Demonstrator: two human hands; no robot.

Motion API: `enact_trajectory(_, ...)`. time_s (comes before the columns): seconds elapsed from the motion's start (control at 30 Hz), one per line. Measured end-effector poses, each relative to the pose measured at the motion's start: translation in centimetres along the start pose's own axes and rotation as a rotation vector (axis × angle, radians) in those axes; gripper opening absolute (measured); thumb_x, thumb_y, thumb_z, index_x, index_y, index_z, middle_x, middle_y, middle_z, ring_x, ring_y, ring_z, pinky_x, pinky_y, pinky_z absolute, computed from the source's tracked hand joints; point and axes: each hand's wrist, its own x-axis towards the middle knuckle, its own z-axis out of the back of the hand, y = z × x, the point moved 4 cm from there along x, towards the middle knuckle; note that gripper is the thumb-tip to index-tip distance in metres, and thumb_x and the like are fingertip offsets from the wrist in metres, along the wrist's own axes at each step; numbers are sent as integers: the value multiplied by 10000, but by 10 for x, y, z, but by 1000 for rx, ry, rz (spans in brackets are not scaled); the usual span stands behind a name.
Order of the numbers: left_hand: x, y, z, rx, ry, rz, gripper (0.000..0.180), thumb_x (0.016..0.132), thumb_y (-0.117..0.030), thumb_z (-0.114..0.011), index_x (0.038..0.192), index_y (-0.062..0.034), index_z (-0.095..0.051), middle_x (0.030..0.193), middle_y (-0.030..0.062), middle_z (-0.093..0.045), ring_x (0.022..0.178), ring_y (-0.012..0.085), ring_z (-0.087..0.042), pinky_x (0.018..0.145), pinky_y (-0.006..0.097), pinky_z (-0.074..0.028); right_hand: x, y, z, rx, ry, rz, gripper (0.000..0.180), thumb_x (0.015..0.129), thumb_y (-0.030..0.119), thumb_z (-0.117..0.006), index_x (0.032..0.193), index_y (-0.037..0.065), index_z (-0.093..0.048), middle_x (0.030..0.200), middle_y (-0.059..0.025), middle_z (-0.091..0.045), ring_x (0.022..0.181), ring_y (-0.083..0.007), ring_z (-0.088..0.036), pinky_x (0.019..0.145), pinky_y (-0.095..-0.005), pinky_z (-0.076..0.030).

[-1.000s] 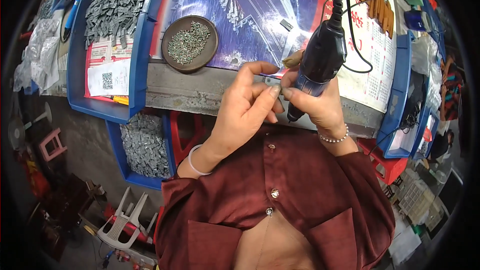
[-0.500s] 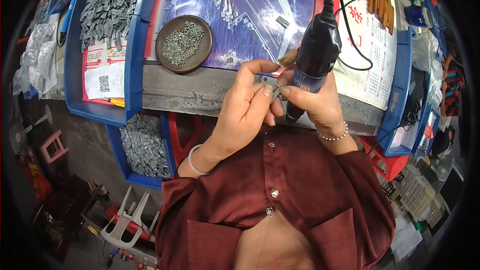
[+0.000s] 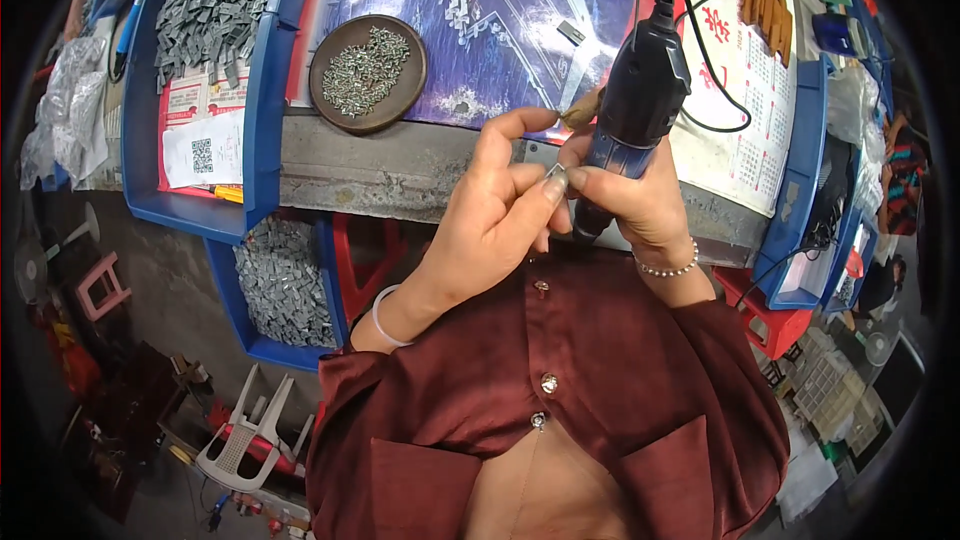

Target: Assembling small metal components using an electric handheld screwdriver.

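Head view — right hand (image 3: 645, 202) grips screwdriver (image 3: 645, 90), axis slanting, tip bodyward — left (image 3: 492, 205) pinches piece (image 3: 556, 170).

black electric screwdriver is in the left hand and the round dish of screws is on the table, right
Wrong hand: the head view shows the black electric screwdriver in the right hand; the round dish of screws is on the table.

The person had two bare hands, one left hand (image 3: 488, 215) and one right hand (image 3: 642, 205), with one black cylindrical electric screwdriver (image 3: 645, 90) and one small pale piece (image 3: 556, 170). One round brown dish (image 3: 408, 103) held silvery metal screws (image 3: 364, 75), too many to count. One long blue plastic upper bin (image 3: 262, 125) and one blue plastic lower bin (image 3: 277, 348) held uncountable grey pieces (image 3: 222, 10).
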Motion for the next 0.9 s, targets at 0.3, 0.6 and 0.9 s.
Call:
enact_trajectory(0.3,-4,3,-5,-135,49,-40,442,944,-45,-440,1343,-13,-251,723,40,-586,584,58,-512,565,188,-433,-3,2,0,60,5,-92,413,707,18,-657,1102,-1,-537,795,-50,-621,716,-96,-580,657,-246,-458)
enact_trajectory(0.6,-16,5,2,-122,-6,-56,425,943,-37,-446,1333,-26,-277,740,47,-599,587,63,-526,558,198,-441,-4,1,-13,-25,41,-107,430,694,36,-692,1098,-2,-551,829,-55,-624,746,-108,-594,673,-257,-479)
enact_trajectory(0.9,-63,2,39,124,16,-97,332,953,-54,-404,1282,-9,-385,758,35,-593,603,74,-525,593,216,-442,-12,0,-24,-179,-39,85,531,682,82,-699,1147,-17,-461,753,-76,-606,653,-128,-562,610,-239,-447)
